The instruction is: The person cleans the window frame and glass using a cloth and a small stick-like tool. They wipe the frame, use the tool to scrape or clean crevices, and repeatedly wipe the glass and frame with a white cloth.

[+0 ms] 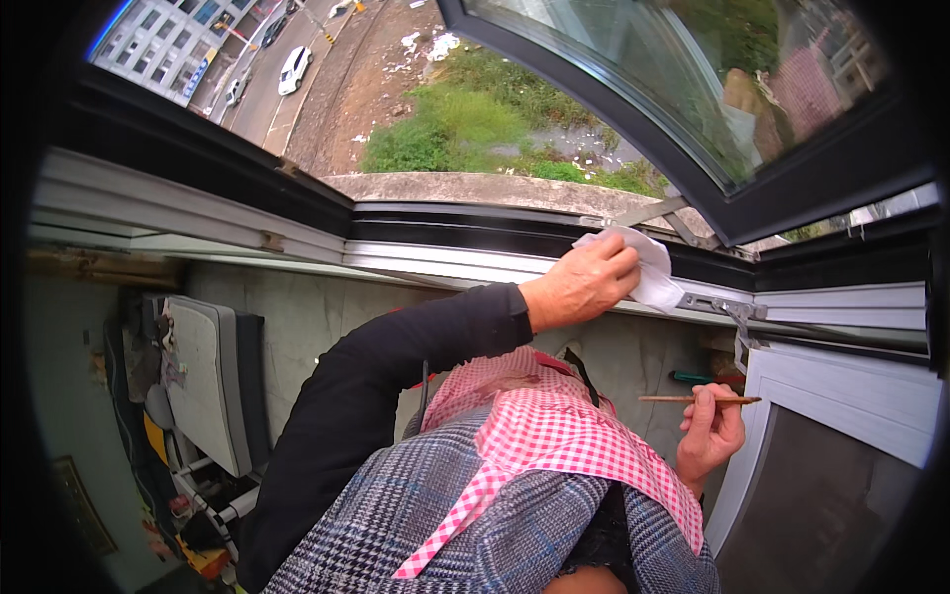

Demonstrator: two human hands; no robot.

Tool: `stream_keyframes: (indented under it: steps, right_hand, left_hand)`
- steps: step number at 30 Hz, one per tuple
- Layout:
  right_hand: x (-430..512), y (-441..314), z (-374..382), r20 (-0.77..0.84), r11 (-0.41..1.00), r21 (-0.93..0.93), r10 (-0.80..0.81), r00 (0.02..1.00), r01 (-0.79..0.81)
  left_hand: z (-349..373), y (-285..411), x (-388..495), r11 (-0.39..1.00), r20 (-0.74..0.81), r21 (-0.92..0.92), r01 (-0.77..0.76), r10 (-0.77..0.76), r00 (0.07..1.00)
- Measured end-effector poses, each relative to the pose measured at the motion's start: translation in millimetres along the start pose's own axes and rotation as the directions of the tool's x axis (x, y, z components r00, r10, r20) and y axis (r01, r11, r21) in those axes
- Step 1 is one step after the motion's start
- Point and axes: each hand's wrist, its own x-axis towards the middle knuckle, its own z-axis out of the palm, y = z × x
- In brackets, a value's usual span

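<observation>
My left hand (582, 284) pinches a crumpled white cloth (654, 271), which rests against the black and white window frame (445, 239) at its lower rail. Just beyond the cloth, a metal stay arm (652, 212) links the frame to the outward-opened dark window sash (594, 111). A metal latch plate (716, 304) sits on the white rail right of the cloth. Held between the fingers and thumb of my right hand (710, 438) is a thin brown wooden stick (668, 399), roughly level, beside the white-framed inner screen panel (764, 386).
Below the rail on the right lies a green-handled tool (694, 377). A grey and white padded item (202, 379) stands at left near a metal-tube frame (200, 497). Outside are a concrete ledge (475, 185), plants, and a road with a white car (295, 70) far below.
</observation>
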Motion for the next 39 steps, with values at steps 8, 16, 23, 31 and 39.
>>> stream_keyframes:
  steps: [8,16,23,31,39]
  right_hand:
    - [-5,-19,13,0.018,0.998,0.002,0.070,0.997,-0.071]
    - [0,-44,40,0.146,0.998,0.053,0.023,0.989,-0.031]
    - [1,-54,49,0.187,0.998,0.066,-0.034,0.982,0.022]
    - [1,-53,46,0.158,1.000,0.024,-0.006,0.987,0.002]
    - [5,-73,75,0.262,0.997,0.065,-0.062,0.963,0.047]
  left_hand:
    - [-68,-16,-74,0.965,-0.057,0.154,0.211,-0.204,0.977]
    - [-158,-39,-180,0.797,-0.093,0.417,0.437,-0.441,0.893]
    - [-174,-31,-192,0.559,-0.072,0.585,0.587,-0.685,0.725]
    - [-156,-34,-187,0.630,-0.215,0.433,0.645,-0.622,0.753]
    - [-131,-7,-149,0.821,-0.246,0.231,0.522,-0.470,0.848]
